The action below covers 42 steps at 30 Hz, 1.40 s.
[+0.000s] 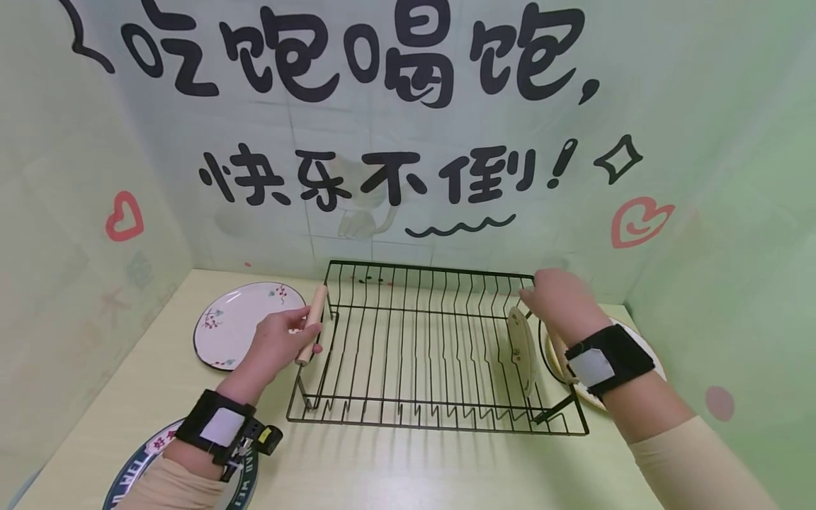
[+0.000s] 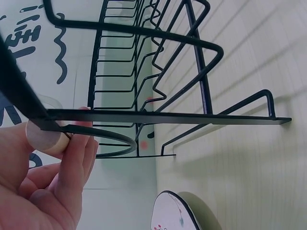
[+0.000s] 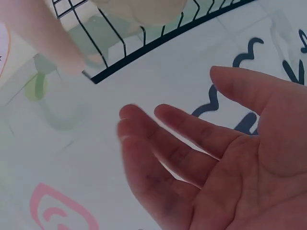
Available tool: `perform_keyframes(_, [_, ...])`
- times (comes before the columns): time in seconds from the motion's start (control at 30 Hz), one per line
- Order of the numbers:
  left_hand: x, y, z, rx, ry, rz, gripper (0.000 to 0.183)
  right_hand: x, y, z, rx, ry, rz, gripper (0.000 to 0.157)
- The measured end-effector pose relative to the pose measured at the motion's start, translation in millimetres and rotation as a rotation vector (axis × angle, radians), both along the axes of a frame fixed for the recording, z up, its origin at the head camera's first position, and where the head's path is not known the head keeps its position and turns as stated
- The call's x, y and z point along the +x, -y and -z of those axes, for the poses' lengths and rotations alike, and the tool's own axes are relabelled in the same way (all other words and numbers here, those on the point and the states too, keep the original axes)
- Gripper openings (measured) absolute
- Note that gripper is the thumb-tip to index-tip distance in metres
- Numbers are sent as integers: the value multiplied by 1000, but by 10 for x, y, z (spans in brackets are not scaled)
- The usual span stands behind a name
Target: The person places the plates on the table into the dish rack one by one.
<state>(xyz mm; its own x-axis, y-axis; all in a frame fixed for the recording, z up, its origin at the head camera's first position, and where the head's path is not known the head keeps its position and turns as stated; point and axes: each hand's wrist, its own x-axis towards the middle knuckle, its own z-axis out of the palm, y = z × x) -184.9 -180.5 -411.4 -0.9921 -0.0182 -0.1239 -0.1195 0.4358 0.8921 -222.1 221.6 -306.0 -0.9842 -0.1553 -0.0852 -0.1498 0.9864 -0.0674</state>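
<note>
A black wire dish rack (image 1: 408,312) stands on the table with a wooden handle (image 1: 314,312) at its left end. My left hand (image 1: 280,338) grips that handle between thumb and fingers; the left wrist view shows the handle's round end (image 2: 45,139) within the hand (image 2: 53,187). One small patterned plate (image 1: 521,350) stands on edge in the rack's right part. Over the rack's back right corner is my right hand (image 1: 562,301). In the right wrist view this hand (image 3: 206,158) has loosely bent, spread fingers and holds nothing.
An oval floral plate (image 1: 239,329) lies left of the rack. Nearer, a blue-rimmed plate (image 1: 135,467) is partly under my left forearm. At the right, another plate (image 1: 647,348) lies partly hidden by my right wrist. A printed cloth (image 1: 395,127) hangs behind the rack.
</note>
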Motion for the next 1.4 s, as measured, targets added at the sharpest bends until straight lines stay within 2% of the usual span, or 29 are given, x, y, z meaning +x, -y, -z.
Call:
perform_keyframes(0.2, [-1,-1,1,-9,-2,2,59,110,-240,67,-44,42,30,53])
perform_keyframes(0.4, [-8,-5,4,3,10,2,60,197,-451,307,-162,163,53,67])
perform_keyframes(0.57, [-10,0,5,3,10,3,60,281,-614,525,-291,193,42,70])
perform_keyframes(0.73, [0,9,8,-15,3,-5,59,332,-726,685,-514,192,105,64])
perform_keyframes(0.83, [1,9,12,-1,5,-9,59,354,-793,744,-652,223,126,63])
perform_keyframes(1.13, [5,7,-2,-13,6,-6,59,365,-992,936,-1272,529,182,49])
perform_keyframes(1.3, [5,7,-13,4,7,-3,59,385,-1026,1063,-1511,585,227,47])
perform_keyframes(1.4, [7,16,14,13,3,-6,61,403,-1024,1123,-1592,564,231,41])
